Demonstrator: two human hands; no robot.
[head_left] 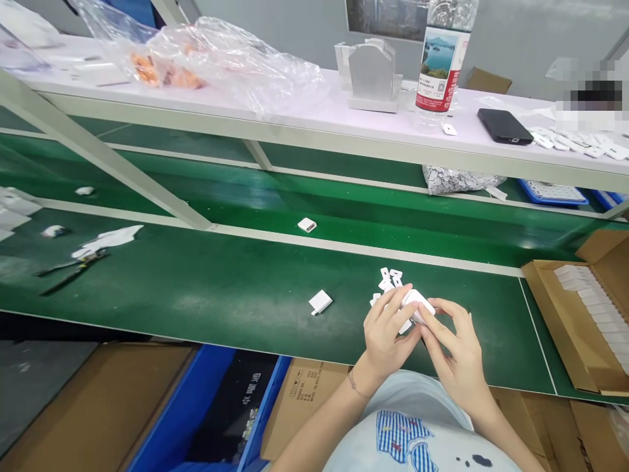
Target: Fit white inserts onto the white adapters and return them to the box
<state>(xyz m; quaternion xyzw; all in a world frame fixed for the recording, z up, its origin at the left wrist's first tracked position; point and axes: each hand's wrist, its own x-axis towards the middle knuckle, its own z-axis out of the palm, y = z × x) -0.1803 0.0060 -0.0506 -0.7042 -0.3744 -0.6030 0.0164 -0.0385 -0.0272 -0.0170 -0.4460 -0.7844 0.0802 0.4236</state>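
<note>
Above the green bench, both of my hands hold one small white plastic case [417, 303] with rounded corners. My left hand [389, 324] closes its fingers around the left side. My right hand [453, 337] grips the right and lower side with thumb and index finger. Its underside is hidden by the fingers. Several small white plastic pieces with slots [388, 278] lie in a loose pile just behind and under my hands. To the left, a flat white case with a small tab [321, 301] rests on the bench.
Another white case [307, 225] sits farther back on the green surface [236, 282]. A cardboard box [555, 314] with rows of white pieces stands right. Pliers [73, 269] lie far left. The raised shelf holds a water bottle [439, 65], black phone-like device [504, 126] and plastic bag [221, 59].
</note>
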